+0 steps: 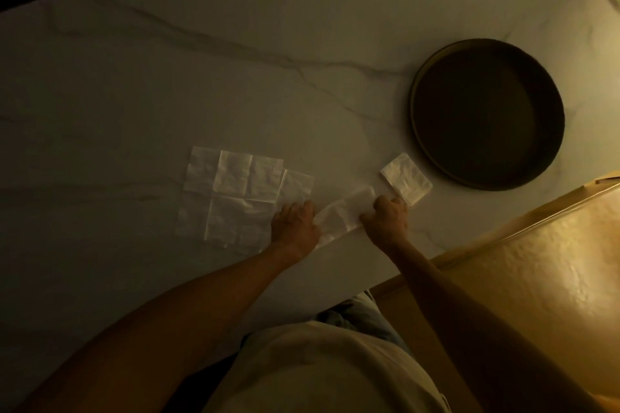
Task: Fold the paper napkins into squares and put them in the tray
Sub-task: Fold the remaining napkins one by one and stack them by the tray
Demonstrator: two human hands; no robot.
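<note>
A white paper napkin [342,214], folded into a long strip, lies on the marble table near its front edge. My left hand [295,225] holds the strip's left end and my right hand [385,218] grips its right end with curled fingers. Left of my hands, several unfolded creased napkins [235,198] lie overlapping. A small pile of folded square napkins [406,183] sits just beyond my right hand. The round dark tray [416,131] stands to the right of that pile with nothing in it.
The white marble table [235,77] runs far back and left. Its front right corner ends near a tan wooden surface [536,261] at the right. The light is dim.
</note>
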